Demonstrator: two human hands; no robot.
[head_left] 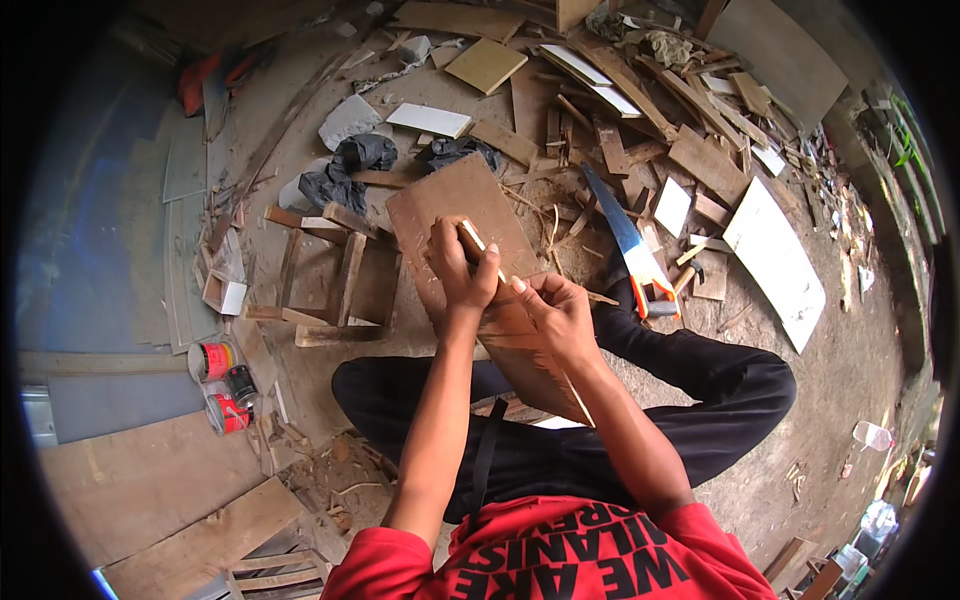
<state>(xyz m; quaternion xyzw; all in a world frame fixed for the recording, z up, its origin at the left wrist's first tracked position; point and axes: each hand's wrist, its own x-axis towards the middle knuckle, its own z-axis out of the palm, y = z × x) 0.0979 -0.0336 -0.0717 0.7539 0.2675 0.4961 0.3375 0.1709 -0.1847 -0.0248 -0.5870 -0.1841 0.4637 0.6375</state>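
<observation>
A narrow wooden strip (471, 237) with a pale edge is held above a brown plywood board (445, 195). My left hand (462, 268) wraps round the strip, thumb along its side. At the strip's near end my right hand (556, 315) is closed, with the thumb laid against the wood; its curled fingertips are partly hidden. The board slants between my folded legs, and its lower part shows a rough, splintered surface. Beyond my right knee lies a handsaw (625, 232) with an orange and white handle. A hammer (687, 277) rests beside it.
An open wooden frame (335, 275) stands to the left, near several paint cans (215, 362). Black plastic bags (340, 180) lie behind it. Wood offcuts (705, 160) are heaped at the far right, with a large white panel (775, 260) in front.
</observation>
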